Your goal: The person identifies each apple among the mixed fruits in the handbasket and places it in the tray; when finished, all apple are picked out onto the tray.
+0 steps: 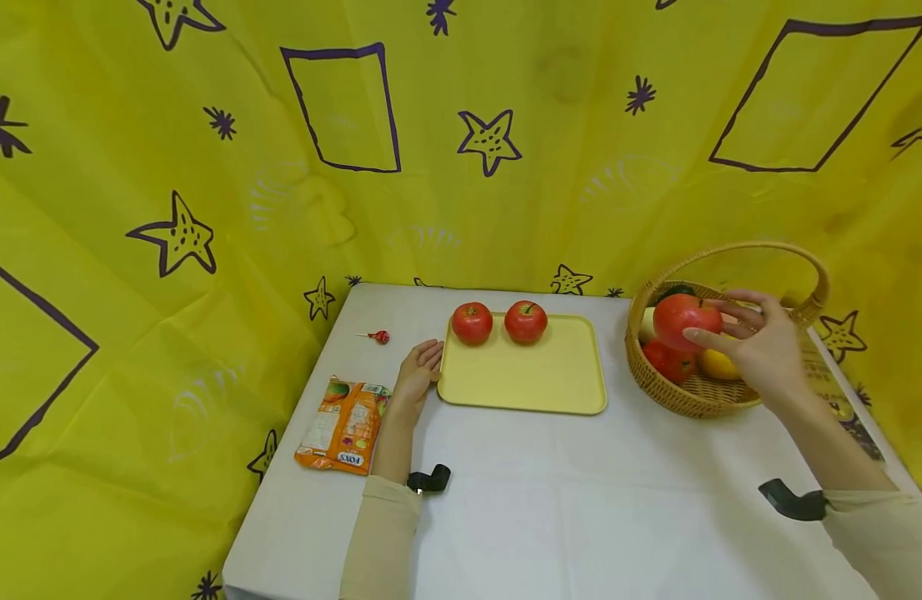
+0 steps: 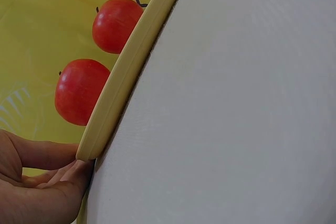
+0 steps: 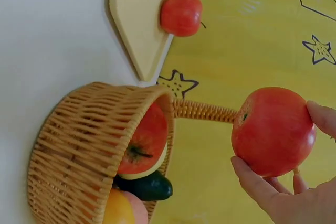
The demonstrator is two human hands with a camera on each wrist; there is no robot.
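In the head view a red apple (image 1: 683,321) is held in my right hand (image 1: 769,354), raised over the wicker basket (image 1: 686,404). The right wrist view shows thumb and fingertips round this apple (image 3: 274,131). My left hand (image 1: 418,375) is at the left edge of a pale yellow tray (image 1: 521,379); in the left wrist view its fingers pinch the tray's rim (image 2: 113,98). Two red apples (image 1: 472,325) sit side by side along the tray's far edge. Inside the basket lie a red fruit (image 3: 148,140) with a dark stem, a yellow fruit (image 3: 118,211) and a dark green vegetable (image 3: 149,185).
An orange FOX'S candy bag (image 1: 344,427) lies on the white table (image 1: 506,517), left of my left forearm. Behind it is a red lollipop (image 1: 381,337). The basket's tall handle (image 1: 761,245) arches up behind my right hand. A yellow patterned cloth (image 1: 431,208) hangs behind the table.
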